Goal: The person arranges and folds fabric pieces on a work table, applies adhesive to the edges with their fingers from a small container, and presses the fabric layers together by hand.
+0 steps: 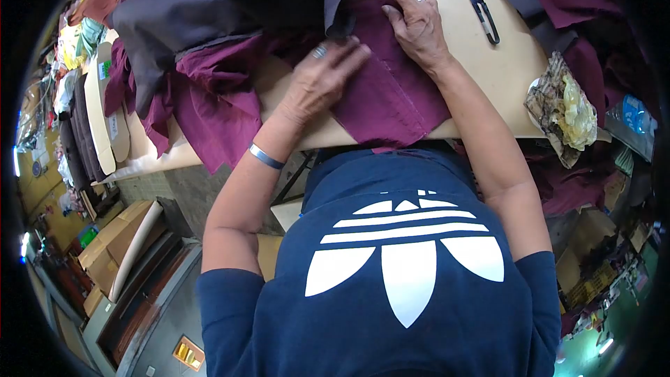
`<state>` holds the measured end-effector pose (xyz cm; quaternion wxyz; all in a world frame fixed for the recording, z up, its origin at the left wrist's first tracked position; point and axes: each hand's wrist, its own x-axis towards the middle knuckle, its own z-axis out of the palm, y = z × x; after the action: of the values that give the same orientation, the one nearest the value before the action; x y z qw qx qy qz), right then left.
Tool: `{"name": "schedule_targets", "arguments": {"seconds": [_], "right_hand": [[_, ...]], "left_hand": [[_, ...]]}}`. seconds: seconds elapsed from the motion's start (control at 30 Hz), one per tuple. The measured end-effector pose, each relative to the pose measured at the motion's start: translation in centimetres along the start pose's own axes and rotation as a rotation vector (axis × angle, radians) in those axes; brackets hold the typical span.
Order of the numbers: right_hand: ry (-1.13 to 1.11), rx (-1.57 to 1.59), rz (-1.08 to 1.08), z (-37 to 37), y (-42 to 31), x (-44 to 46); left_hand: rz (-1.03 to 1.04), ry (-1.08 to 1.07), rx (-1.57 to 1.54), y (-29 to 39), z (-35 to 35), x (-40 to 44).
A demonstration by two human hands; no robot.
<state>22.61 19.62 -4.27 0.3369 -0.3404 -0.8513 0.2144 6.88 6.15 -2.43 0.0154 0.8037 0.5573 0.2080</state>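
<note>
A maroon cloth [391, 91] with a seam line lies over the front edge of the pale table [502, 91]. My left hand [324, 73], slightly blurred, is palm down at its left side, fingers stretched out beside the curled edge of a dark grey cloth [188, 17]. My right hand [417, 28] rests on the maroon cloth's upper right part, index finger extended and thumb apart, holding nothing visible. Black thread snips [481, 15] lie on the table to the right of my right hand.
More maroon cloth [216, 112] is bunched at the left. A crumpled brown and yellowish bundle [564, 108] sits at the table's right edge, near a clear plastic packet [631, 120]. Cardboard boxes [118, 241] stand below at the left.
</note>
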Motion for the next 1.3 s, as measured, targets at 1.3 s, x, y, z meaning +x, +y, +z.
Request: {"name": "schedule_targets", "arguments": {"seconds": [1.3], "right_hand": [[-0.212,-0.061,-0.380,-0.1,-4.8,-2.7]], "left_hand": [[-0.453,-0.090,0.489,-5.4,-2.2,6.5]]}}
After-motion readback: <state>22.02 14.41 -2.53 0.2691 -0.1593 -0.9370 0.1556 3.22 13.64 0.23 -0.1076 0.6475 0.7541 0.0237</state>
